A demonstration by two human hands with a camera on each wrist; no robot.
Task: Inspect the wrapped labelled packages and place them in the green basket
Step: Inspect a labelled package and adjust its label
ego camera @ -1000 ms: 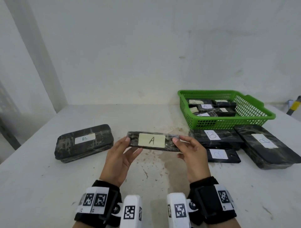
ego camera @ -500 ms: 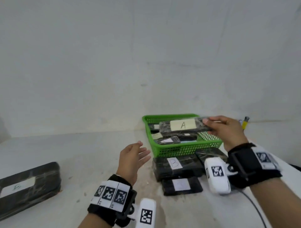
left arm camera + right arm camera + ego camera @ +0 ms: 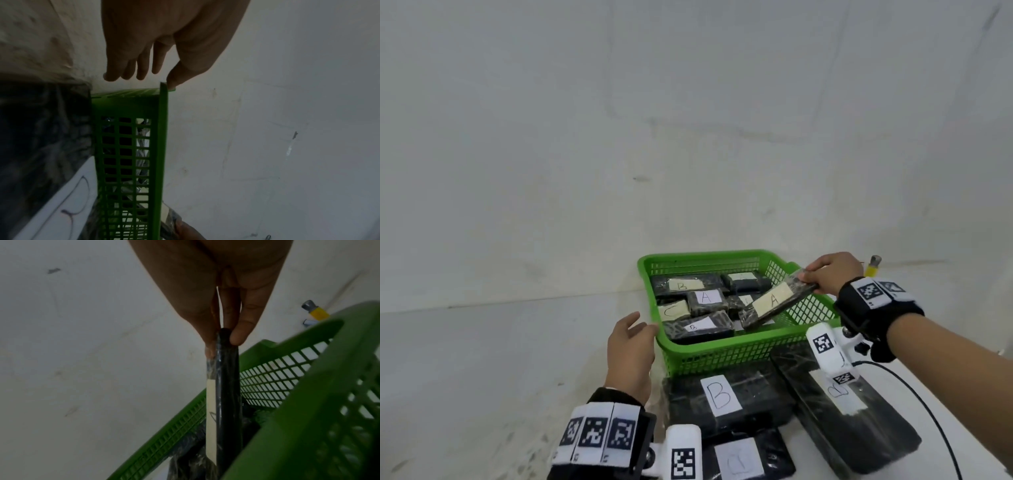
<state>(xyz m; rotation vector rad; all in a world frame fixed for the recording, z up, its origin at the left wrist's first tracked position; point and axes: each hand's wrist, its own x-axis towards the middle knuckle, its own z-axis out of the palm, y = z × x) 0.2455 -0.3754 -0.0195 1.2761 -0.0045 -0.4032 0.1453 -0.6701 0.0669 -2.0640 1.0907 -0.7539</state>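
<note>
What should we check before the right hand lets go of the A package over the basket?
1. Grip: right hand pinches the A package by its far end, fingers on both faces. Ok.
2. Position: package's low end is inside the green basket; its held end is above the right rim. Ok.
3. Tilt: package slopes down into the basket. Ok.
4. Landing spot: it points at packages already lying there; contact cannot tell.
5. Left hand: open, at the basket's near-left corner, thumb at the rim. Ok.
6. Label: A faces up. Ok.
</note>
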